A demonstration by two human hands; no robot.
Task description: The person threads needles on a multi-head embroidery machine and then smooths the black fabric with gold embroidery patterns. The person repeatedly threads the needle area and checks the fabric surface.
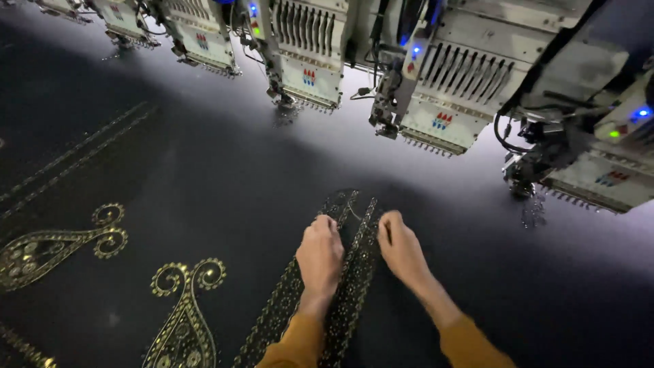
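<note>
A dark cloth is stretched flat under a row of embroidery heads. Two sequined gold bands run along it toward me. My left hand lies knuckles up on the left band, fingers curled down onto the stitching. My right hand rests on the cloth at the right band's edge, fingers bent and pinched near the band's upper end. A thin pale thread shows between the two hands. I cannot tell whether either hand grips it.
Several white embroidery machine heads with needles and blue and green lights hang over the far edge of the cloth. Gold paisley scroll motifs and diagonal gold lines lie to the left.
</note>
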